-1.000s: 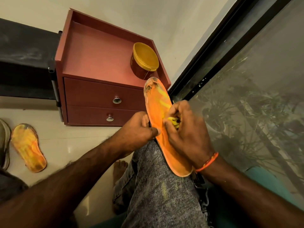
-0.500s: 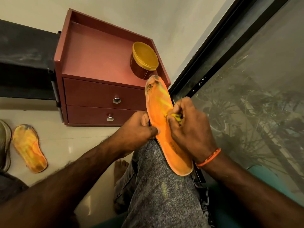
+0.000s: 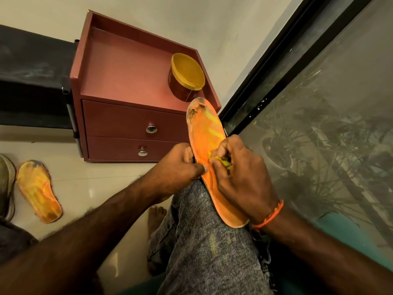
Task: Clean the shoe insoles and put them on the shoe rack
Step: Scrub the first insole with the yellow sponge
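An orange insole (image 3: 205,133) with dark stains at its toe lies along my grey-trousered knee. My left hand (image 3: 176,169) grips its left edge, thumb pressed on the top face. My right hand (image 3: 240,175) pinches a small yellow cloth (image 3: 223,161) against the insole's middle. A second orange-yellow insole (image 3: 39,191) lies flat on the tiled floor at the far left. A dark shoe rack (image 3: 32,81) stands against the wall at the upper left.
A red-brown two-drawer cabinet (image 3: 127,128) stands ahead, with a round yellow-lidded tub (image 3: 188,76) on its top. A shoe (image 3: 6,184) shows at the left edge. A black-framed glass pane (image 3: 319,124) runs along the right. My bare foot (image 3: 156,216) rests on the floor.
My right hand with the cloth slid a short way up the insole and back down toward its middle. The left hand kept its grip.
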